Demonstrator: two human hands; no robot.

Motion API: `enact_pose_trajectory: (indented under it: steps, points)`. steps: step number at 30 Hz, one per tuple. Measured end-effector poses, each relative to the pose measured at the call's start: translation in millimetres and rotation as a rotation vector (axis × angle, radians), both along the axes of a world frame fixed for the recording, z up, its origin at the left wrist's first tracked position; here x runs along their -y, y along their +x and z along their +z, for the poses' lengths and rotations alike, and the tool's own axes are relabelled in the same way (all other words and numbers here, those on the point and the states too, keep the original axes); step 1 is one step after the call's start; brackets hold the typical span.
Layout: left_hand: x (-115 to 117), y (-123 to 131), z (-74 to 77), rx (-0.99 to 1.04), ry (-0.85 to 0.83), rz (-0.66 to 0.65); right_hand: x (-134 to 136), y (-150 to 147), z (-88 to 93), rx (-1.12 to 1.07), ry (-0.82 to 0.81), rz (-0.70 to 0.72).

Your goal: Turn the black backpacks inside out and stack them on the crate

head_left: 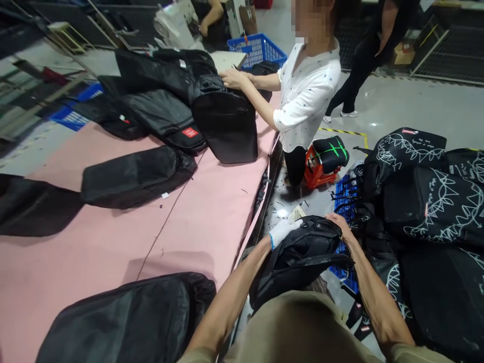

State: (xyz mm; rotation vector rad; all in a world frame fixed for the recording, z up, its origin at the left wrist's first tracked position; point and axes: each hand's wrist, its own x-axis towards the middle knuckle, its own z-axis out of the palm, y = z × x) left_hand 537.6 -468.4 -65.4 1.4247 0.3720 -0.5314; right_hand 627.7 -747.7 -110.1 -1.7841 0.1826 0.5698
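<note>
A black backpack (302, 252) is held close in front of my body, beside the edge of the pink-covered table. My left hand (285, 231), in a white glove with a blue cuff, grips its upper left edge. On the upper right side, my bare right hand (340, 224) is closed around the bag's edge, its fingers partly hidden. The lower part of the backpack is hidden by my shirt and arms. Near my left forearm, another black bag (132, 317) lies on the table.
The pink table (212, 212) bears several black bags. Across its corner, a person in a white shirt (310, 91) handles a black bag (227, 126). An orange stool (321, 171) stands on the floor. Black bags with white drawings (442, 201) are piled at right over a blue crate (345, 194).
</note>
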Motion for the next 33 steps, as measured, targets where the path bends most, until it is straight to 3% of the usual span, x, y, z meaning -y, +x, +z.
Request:
enact_pose_trajectory:
  steps: [4,6,9,11,17,20,22,24,26,28,33]
  points:
    - [-2,4,-11.6,0.13,0.166,0.004,16,-55,-1.7,0.057,0.102,-0.354]
    - [-4,12,-15.4,0.189,0.229,0.037,11,-76,-2.5,0.086,-0.021,-0.453]
    - [-5,20,-17.1,0.263,0.297,0.072,-8,-86,0.3,0.091,-0.34,-0.419]
    - [-5,21,-15.8,0.289,0.326,0.09,-21,-79,5.0,0.079,-0.431,-0.401]
    - [-18,17,-3.8,0.29,0.309,0.165,-37,-59,28.5,0.087,-0.455,-0.388]
    - [-49,18,2.1,0.263,0.238,0.196,-31,-67,45.1,0.152,-0.406,-0.317]
    - [-76,19,2.7,0.229,0.195,0.219,-31,-73,55.9,0.194,-0.273,-0.234]
    - [-100,16,-1.0,0.18,0.166,0.253,-38,-73,62.6,0.188,-0.133,-0.14]
    - [-114,9,-9.2,0.123,0.151,0.287,-51,-66,62.8,0.144,-0.102,-0.077]
    - [-115,-1,-20.4,0.071,0.143,0.321,-63,-53,56.6,0.172,-0.17,-0.072]
    - [-92,-17,-43.6,0.014,0.135,0.421,-73,-8,35.6,0.322,-0.445,-0.066]
